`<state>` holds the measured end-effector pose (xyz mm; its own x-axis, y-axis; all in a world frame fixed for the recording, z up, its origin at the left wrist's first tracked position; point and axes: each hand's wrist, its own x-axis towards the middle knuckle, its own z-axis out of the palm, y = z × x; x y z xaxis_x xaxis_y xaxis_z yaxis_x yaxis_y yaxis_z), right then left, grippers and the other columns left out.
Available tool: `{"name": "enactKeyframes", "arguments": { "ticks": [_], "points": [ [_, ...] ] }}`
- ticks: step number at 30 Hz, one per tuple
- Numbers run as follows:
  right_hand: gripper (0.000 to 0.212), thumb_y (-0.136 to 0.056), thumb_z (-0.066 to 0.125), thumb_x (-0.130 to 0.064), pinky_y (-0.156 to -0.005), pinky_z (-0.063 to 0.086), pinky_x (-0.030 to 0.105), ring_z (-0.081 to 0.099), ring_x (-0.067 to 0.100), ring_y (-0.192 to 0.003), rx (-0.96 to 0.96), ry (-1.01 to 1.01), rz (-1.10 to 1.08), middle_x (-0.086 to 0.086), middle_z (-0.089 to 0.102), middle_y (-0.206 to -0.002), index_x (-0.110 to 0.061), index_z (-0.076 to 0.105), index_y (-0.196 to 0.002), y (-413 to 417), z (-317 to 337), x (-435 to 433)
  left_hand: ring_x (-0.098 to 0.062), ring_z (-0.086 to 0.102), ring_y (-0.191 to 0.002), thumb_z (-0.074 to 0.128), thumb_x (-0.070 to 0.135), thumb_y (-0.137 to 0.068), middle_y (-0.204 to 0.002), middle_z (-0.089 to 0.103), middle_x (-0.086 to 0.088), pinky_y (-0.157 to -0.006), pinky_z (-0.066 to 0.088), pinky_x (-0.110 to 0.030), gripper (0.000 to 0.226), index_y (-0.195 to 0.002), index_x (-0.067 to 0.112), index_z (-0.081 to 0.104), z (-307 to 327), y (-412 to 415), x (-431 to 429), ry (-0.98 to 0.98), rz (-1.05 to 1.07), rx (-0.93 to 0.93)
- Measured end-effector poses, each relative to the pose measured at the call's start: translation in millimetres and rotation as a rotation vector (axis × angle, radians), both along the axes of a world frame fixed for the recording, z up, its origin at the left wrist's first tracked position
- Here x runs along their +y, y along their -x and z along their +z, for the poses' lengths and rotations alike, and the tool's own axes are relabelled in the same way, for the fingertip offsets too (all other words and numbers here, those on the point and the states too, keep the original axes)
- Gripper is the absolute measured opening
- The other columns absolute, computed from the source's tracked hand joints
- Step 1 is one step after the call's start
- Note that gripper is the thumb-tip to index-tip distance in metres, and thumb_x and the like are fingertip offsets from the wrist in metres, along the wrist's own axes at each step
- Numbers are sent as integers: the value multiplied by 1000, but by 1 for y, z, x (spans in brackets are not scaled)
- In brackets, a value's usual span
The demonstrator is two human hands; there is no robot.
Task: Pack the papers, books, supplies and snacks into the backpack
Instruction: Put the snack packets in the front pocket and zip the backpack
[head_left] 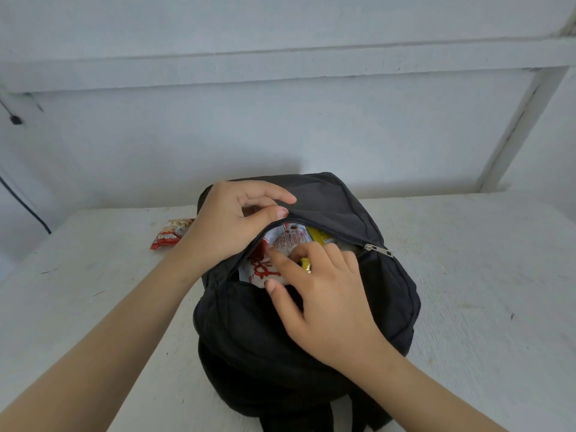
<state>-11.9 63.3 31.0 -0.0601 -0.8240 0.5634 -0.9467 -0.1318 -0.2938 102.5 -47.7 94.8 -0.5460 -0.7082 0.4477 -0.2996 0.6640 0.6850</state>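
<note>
A black backpack (343,207) stands on the white table (483,275) with a zipped pocket open at its top. My left hand (224,222) pinches the upper edge of the pocket opening and holds it up. My right hand (324,294) pinches a white and red snack packet (280,244) that sits partly inside the pocket, thumb under it and fingers on top. A yellow packet (316,235) shows deeper in the pocket. The zipper pull (378,250) lies at the pocket's right end. Another red snack packet (170,233) lies on the table left of the backpack, partly behind my left wrist.
A white wall with a ledge (280,67) rises right behind the table. A dark cable (25,201) hangs down at the far left, off the table edge.
</note>
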Motion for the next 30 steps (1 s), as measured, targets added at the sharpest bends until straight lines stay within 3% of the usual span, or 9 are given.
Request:
{"name": "enactKeyframes", "arguments": {
  "ticks": [7,12,19,22,26,30],
  "points": [
    [44,-93,31,-50,-74,26,27,43,11,-87,53,-144,70,-8,51,-93,-34,56,-127,3,3,2,4,64,-85,65,10,-84,-86,70,18,-76,48,-9,26,-91,34,68,-4,-3,3,-24,-7,-5],
    [35,-93,44,-41,-75,29,24,42,6,-86,-29,-13,220,-11,53,-92,-30,62,-120,10,12,6,1,64,-87,67,15,-83,-88,70,18,-76,50,-12,22,-93,35,68,-13,-10,5,-18,3,-1],
    [28,-89,48,-36,-77,35,28,49,9,-85,-34,54,384,-9,61,-90,-28,69,-106,-7,55,-21,-2,61,-89,60,14,-88,-95,67,14,-78,46,-14,16,-97,26,67,-52,-62,9,93,290,28],
    [26,-89,49,-36,-79,39,32,50,12,-88,32,-83,414,-6,63,-93,-31,69,-105,-21,73,-48,-10,58,-98,62,14,-88,-104,68,2,-87,42,-23,17,-102,18,69,-83,-101,9,106,500,-123],
    [28,-92,46,-39,-83,34,29,50,15,-97,209,-221,456,-4,61,-100,-30,65,-110,-53,81,-101,-26,56,-109,63,29,-87,-115,65,-7,-92,41,-38,28,-112,16,67,-128,-152,4,39,720,-426],
    [27,-92,46,-33,-85,35,29,53,18,-104,290,-312,475,-4,62,-109,-23,65,-108,-96,73,-166,-37,48,-121,48,46,-87,-127,56,-21,-98,37,-49,50,-123,14,61,-161,-179,0,-101,875,-577]
  ]
}}
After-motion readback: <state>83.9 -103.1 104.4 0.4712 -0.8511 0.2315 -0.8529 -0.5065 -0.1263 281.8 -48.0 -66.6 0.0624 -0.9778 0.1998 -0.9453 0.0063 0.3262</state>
